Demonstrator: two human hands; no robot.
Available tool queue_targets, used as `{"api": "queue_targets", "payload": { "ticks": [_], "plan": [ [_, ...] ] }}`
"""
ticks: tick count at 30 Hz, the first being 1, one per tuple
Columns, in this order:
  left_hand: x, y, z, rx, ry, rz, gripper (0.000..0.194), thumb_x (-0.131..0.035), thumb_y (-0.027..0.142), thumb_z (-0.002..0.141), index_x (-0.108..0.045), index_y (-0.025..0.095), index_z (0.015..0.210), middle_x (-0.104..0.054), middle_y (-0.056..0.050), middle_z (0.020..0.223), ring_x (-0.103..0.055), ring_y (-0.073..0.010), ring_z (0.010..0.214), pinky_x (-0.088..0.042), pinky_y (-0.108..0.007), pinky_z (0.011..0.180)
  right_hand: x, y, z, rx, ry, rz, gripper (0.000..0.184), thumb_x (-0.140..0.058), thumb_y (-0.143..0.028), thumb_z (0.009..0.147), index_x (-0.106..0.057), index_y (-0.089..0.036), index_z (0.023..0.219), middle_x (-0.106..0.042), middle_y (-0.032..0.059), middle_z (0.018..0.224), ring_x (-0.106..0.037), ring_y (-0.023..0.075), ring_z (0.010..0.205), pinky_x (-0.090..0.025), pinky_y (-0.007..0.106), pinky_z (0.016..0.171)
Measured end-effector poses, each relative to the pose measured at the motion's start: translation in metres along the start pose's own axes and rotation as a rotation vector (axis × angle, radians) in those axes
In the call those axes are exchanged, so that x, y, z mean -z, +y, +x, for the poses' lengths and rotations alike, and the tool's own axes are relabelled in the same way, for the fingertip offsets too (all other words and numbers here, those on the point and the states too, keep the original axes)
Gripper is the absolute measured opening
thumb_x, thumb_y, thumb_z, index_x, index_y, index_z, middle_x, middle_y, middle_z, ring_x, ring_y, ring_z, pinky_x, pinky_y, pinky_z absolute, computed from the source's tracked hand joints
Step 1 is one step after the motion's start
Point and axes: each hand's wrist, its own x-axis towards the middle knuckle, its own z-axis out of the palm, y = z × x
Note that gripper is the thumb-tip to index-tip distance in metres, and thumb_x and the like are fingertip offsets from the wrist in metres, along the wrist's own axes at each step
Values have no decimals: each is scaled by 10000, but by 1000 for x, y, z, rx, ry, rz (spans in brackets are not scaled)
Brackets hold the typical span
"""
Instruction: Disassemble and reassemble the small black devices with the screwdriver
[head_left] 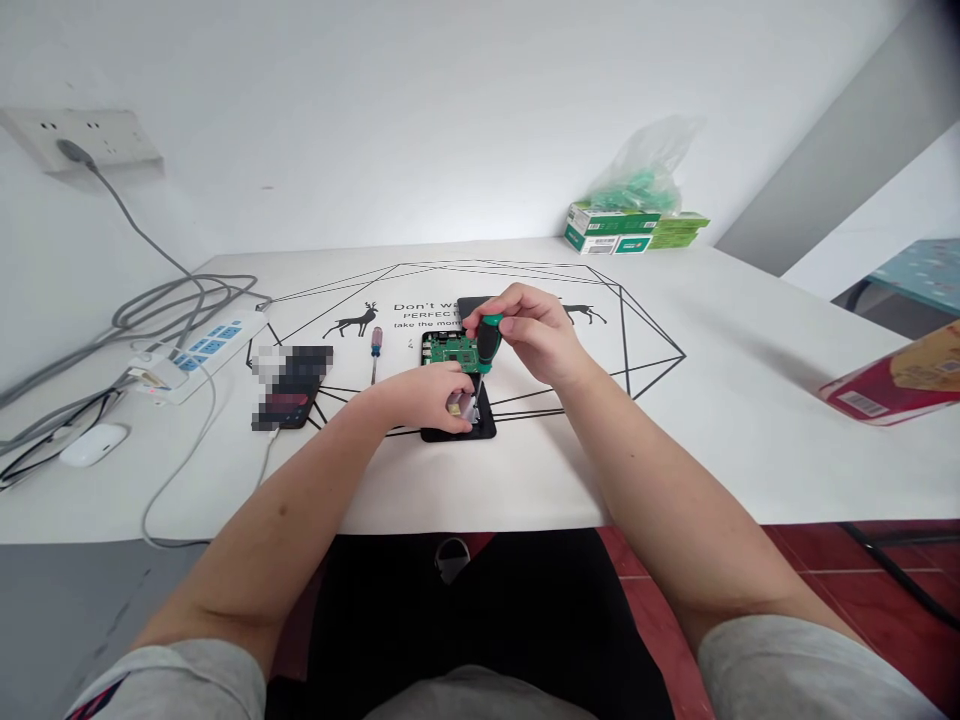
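A black device case [484, 425] lies open on the white table [712, 420] with a green circuit board [452, 351] in it. My right hand [536, 335] is closed around a green-and-black screwdriver [489, 340], held upright with its tip down on the board's near right corner. My left hand [427, 395] rests on the case just below the board, fingers curled onto a small silvery part [463, 406]. A dark cover [471, 303] lies just behind the board.
A second small screwdriver [375, 350] lies left of the case, beside a dark phone [289, 395]. A power strip [199, 355], cables and a white mouse [94, 443] sit at far left. Green boxes [634, 230] stand at the back, a red package [892, 385] at the right.
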Motion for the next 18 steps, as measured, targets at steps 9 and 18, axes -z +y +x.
{"api": "queue_targets", "payload": {
  "ticks": [9, 18],
  "plan": [
    [-3, -1, 0, -38, 36, 20, 262, -744, 458, 861, -685, 221, 955, -652, -58, 1069, -670, -237, 912, -530, -350, 808, 2, -2, 0, -39, -1, -6, 316, -934, -422, 800, -712, -232, 922, -868, 34, 919, -813, 225, 857, -648, 406, 797],
    [-4, -4, 0, -30, 52, 35, 312, -769, 506, 836, -665, 232, 945, -657, -48, 1040, -656, -240, 872, -504, -356, 755, 1, -3, 0, -47, -12, -62, 374, -940, -506, 811, -719, -238, 949, -851, 31, 934, -820, 226, 895, -650, 398, 793]
  ]
}}
